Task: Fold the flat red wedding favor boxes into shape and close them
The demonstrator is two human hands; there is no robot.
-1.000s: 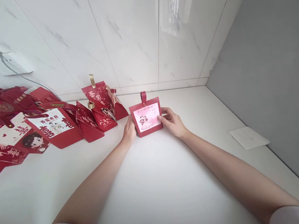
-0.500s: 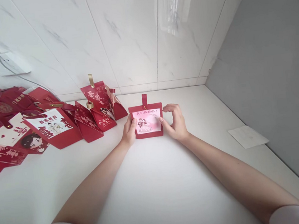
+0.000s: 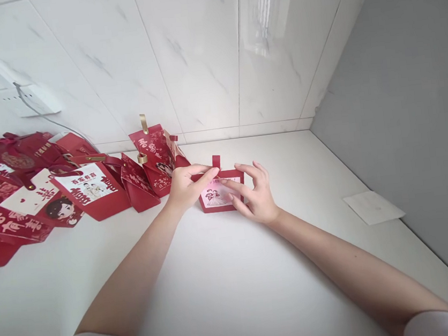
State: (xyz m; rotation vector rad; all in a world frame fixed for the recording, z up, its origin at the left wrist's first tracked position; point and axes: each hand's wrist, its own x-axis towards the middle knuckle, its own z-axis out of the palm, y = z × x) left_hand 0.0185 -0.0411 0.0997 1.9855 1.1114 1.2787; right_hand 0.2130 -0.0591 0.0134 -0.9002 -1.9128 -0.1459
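Observation:
A red gift box (image 3: 213, 208) stands on the white table in front of me, its front bearing a pink panel with a drawn couple and writing along the top. A short red strap loop (image 3: 216, 161) rises from its top edge. My left hand (image 3: 186, 191) is closed at the top left of the box, thumb and fingers pinching the upper edge by the base of the strap. With its fingers spread, my right hand (image 3: 257, 194) reaches over the right side of the box. Its fingertips lie at the top edge and on the front, partly hiding the panel.
Several red gift boxes (image 3: 98, 196) crowd the left of the table, some with gold strap loops. A white paper (image 3: 374, 207) lies near the right edge by a grey panel (image 3: 412, 114). A cable hangs from a wall socket (image 3: 38, 100) behind the boxes.
My left hand has gone from the box's left side up to its top edge by the strap. My right hand's fingers have spread across the front. The view has shifted slightly.

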